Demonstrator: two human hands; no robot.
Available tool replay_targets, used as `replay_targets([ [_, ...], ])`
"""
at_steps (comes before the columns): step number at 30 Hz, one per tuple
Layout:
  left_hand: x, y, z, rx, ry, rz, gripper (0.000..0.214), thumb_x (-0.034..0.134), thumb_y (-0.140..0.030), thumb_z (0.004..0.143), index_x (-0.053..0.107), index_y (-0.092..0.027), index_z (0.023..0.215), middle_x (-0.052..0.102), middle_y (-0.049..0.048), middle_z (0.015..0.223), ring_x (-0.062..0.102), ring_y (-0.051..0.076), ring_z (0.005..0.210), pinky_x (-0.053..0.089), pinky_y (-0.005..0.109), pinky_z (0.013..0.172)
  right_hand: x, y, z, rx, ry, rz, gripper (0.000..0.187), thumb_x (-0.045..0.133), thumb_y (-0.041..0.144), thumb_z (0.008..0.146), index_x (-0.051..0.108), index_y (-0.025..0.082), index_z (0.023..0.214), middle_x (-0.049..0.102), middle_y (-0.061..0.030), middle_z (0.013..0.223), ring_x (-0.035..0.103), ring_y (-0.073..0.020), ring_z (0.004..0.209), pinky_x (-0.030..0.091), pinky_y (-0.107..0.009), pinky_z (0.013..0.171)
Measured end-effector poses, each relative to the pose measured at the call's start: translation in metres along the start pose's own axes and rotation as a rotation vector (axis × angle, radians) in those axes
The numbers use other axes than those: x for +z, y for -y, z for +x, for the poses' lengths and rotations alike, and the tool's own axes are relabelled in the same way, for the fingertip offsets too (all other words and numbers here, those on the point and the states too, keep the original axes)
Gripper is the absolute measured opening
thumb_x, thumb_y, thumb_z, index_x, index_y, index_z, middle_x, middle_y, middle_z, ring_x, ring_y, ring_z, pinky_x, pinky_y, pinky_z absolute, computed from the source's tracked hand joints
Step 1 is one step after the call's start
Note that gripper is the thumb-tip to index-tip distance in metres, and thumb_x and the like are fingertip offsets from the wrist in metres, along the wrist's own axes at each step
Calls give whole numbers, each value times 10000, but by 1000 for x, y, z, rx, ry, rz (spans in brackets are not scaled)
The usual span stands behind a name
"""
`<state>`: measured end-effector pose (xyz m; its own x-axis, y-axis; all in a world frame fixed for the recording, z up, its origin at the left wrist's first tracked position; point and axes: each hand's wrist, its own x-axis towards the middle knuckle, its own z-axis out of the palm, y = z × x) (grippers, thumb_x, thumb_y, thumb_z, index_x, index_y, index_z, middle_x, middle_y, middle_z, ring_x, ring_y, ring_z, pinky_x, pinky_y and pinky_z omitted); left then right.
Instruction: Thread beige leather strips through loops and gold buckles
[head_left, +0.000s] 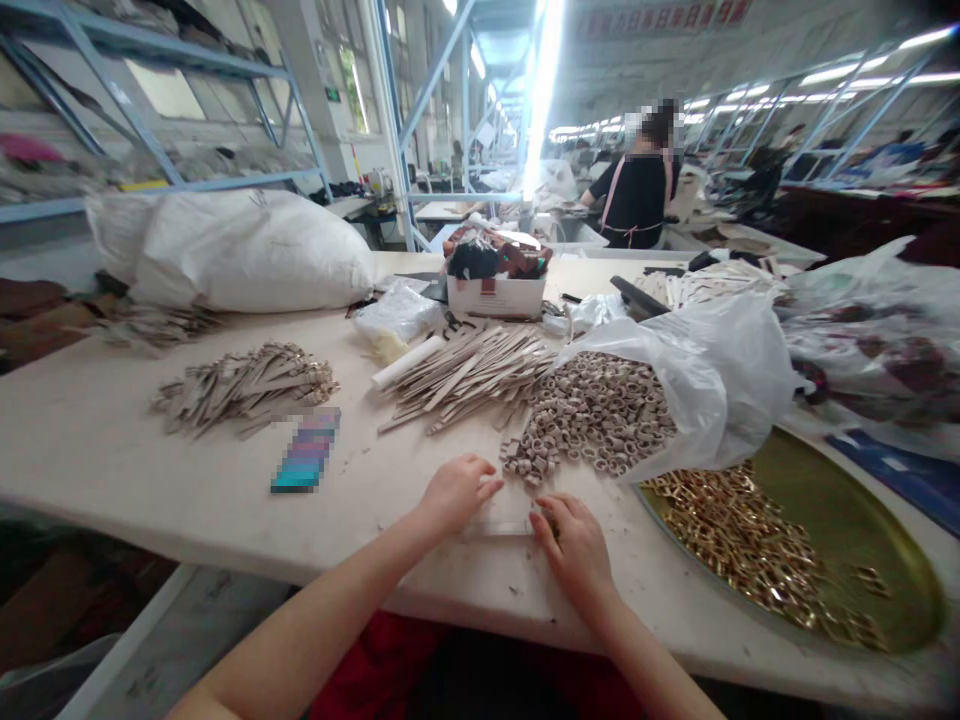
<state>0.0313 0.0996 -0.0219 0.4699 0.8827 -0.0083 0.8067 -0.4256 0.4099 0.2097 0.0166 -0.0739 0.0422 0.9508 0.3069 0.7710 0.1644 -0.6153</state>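
Beige strap strip [499,528] lies by the near edge of the bench [225,510], open room leftward. The right hand [576,550] curls over its right end, pinch unclear; the left hand [459,492] is loosely spread. Beige loops [600,410] crowd the far side; right, a brass-coloured tray [885,500] holds gold buckles [742,550].

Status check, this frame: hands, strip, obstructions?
Left hand open, near small loops. Right hand at end of pale strip, grip unclear. Plastic bag partly covers loops.
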Motion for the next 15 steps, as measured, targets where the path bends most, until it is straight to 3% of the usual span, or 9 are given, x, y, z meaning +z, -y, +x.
replay_targets([
  [3, -15, 32, 39, -138, -135, 116, 287, 414, -282, 857, 563, -154, 1066, 576, 108, 1088, 529, 200, 987, 374, 295, 845, 5, -8, 1, 29, -23, 31, 255, 421, 352, 848, 586, 177, 936, 610, -82, 909, 543, -215, 868, 408, -343, 775],
  [7, -19, 59, 72, -258, -183, 232, 266, 476, -264, 818, 564, -115, 1020, 583, 145, 1007, 533, 251, 944, 389, 352, 799, 5, -10, 0, 72, -7, 68, 231, 413, 333, 854, 585, 183, 894, 614, -67, 871, 550, -202, 845, 418, -326, 761],
  [10, -11, 61, 70, -254, -171, 283, 210, 489, -250, 807, 581, -131, 953, 591, 128, 949, 534, 247, 920, 385, 350, 785, 4, -9, 1, 74, 3, 78, 211, 410, 301, 850, 587, 186, 863, 617, -61, 846, 553, -199, 826, 417, -317, 744],
  [15, 0, 50, 31, -173, -130, 307, 219, 394, -226, 853, 603, -162, 841, 593, 110, 905, 517, 248, 939, 356, 364, 805, 2, -7, 2, 75, 8, 71, 209, 408, 284, 844, 592, 184, 844, 620, -62, 830, 556, -203, 812, 408, -317, 735],
])
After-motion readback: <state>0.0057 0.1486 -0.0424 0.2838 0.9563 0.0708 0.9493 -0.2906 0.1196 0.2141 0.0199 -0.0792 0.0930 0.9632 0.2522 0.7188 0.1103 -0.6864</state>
